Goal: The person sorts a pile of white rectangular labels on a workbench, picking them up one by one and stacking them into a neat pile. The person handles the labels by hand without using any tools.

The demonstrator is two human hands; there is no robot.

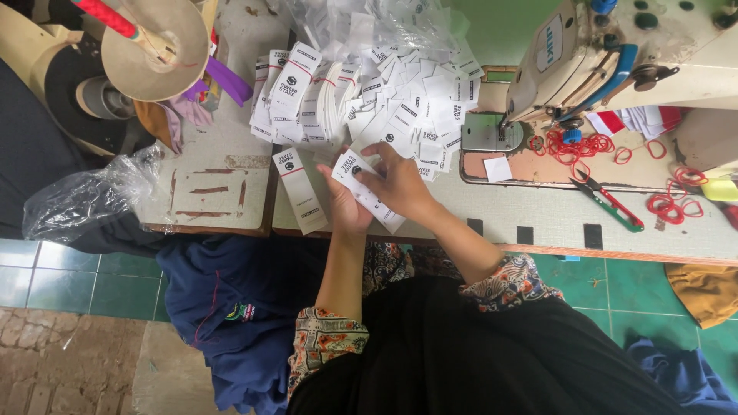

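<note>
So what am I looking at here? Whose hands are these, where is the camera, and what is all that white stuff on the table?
There is only one picture, taken by a camera worn on a person's head and looking down, so the two bare hands are that person's own. The left hand and the right hand together hold a small stack of white labels over the table. Beyond them lies a big loose pile of labels. One long label strip lies beside the left hand. To the right stands a sewing machine, with red rubber bands and small thread snips near it. A clear plastic bag hangs at the left edge.
</note>
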